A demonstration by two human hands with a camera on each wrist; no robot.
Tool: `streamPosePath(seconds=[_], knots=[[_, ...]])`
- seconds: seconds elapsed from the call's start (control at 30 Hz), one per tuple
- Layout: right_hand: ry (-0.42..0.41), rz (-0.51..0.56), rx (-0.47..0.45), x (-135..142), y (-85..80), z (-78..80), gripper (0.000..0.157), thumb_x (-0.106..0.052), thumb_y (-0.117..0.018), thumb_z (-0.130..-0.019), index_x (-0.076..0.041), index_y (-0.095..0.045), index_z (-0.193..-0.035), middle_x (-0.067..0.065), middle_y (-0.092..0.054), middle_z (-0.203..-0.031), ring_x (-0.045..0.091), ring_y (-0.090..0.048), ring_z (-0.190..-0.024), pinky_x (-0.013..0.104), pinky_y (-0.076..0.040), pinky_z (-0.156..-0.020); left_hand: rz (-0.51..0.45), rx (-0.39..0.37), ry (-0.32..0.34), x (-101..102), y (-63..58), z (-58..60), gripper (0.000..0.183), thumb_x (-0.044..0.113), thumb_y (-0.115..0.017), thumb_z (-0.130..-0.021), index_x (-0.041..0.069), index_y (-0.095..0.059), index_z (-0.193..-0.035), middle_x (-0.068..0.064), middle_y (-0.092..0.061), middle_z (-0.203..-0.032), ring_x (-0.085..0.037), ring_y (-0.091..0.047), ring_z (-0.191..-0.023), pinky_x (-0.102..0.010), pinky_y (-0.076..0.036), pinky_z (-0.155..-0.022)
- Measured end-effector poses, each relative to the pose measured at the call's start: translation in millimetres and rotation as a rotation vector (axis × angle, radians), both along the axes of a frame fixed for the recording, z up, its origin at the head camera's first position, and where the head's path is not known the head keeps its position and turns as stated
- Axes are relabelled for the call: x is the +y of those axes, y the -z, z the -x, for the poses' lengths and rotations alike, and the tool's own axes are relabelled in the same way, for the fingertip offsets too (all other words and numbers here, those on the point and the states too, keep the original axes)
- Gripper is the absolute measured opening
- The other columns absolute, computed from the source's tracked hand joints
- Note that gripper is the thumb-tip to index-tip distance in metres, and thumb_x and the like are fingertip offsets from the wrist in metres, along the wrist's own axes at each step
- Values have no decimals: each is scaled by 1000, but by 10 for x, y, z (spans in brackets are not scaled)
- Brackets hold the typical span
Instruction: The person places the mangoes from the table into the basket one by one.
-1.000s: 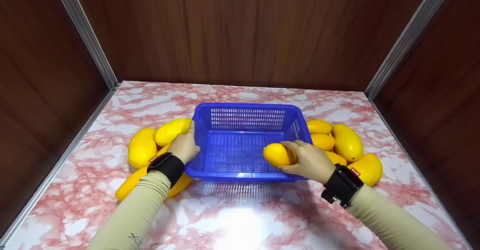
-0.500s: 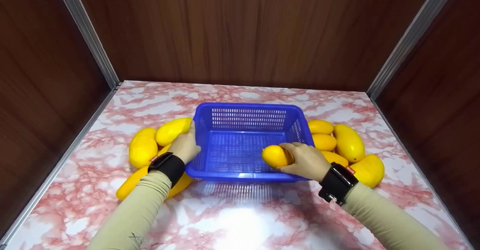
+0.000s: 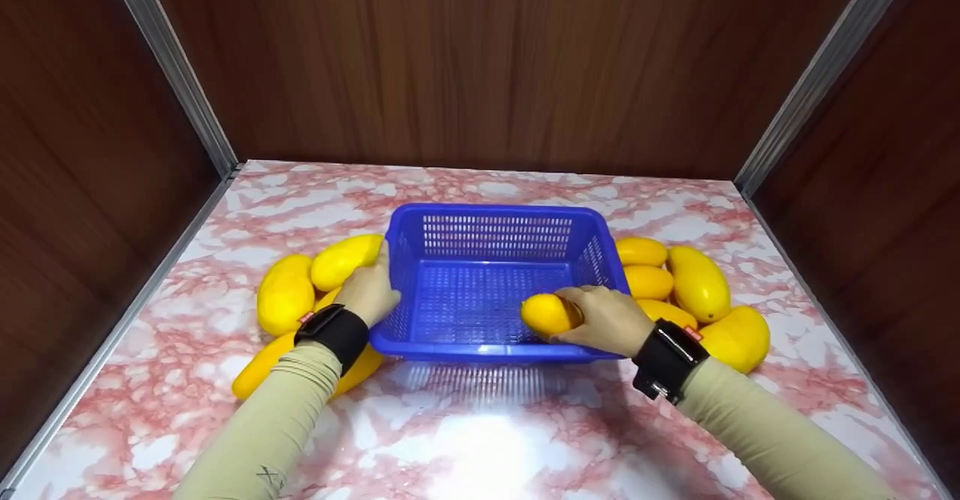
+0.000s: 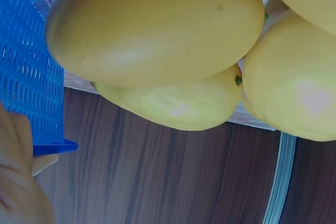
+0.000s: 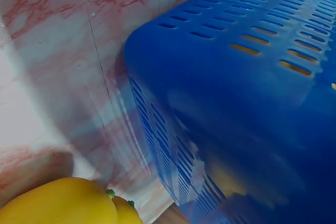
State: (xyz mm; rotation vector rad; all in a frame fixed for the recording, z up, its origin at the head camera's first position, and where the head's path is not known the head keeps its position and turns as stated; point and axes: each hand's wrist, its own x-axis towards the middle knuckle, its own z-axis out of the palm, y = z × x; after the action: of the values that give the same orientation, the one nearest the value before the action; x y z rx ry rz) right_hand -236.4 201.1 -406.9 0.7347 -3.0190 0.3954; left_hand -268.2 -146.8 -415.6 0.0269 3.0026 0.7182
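Beige sleeves (image 3: pixel 255 425) nearest, over a glossy pink-and-white marbled tabletop (image 3: pixel 420 447). Black wrist straps (image 3: pixel 335 339) just beyond. Right hand (image 3: pixel 611 320): thumb and fingers pinching one smooth yellow oval mango (image 3: pixel 546 315), inside the basket outline at its front right corner; can't tell if it touches the floor. Blue rectangular slotted plastic basket (image 3: pixel 491 351) sits upright mid-table. Right wrist cam: yellow shows through the basket slots. Left hand (image 3: pixel 367 290): gripping the basket's left rim, fingertip poking past the edge in the left wrist view. Loose yellow mangoes (image 3: pixel 285 294) clustered left of the basket, partly hidden by that arm. Five more, the right-side mangoes (image 3: pixel 697 282), bunched just right of the basket. Far end: brown wood-grain back panel (image 3: pixel 480 65), grey metal corner posts (image 3: pixel 172 58) either side.
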Motion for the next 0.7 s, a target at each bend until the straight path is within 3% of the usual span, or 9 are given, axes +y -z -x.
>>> streamPosePath(seconds=[0.7], knots=[[24,-74,-91,-22,22,50,65,-50,-77,-78,-10,-66,-129,12,-72,-114,31,-66,-101,53,-51,-85,-17,-5,14,-15,13,7,88,11,-62,-89,-2,-9,-158,-30,-68,-96,-37,-67,-83,-49,-55,-78]])
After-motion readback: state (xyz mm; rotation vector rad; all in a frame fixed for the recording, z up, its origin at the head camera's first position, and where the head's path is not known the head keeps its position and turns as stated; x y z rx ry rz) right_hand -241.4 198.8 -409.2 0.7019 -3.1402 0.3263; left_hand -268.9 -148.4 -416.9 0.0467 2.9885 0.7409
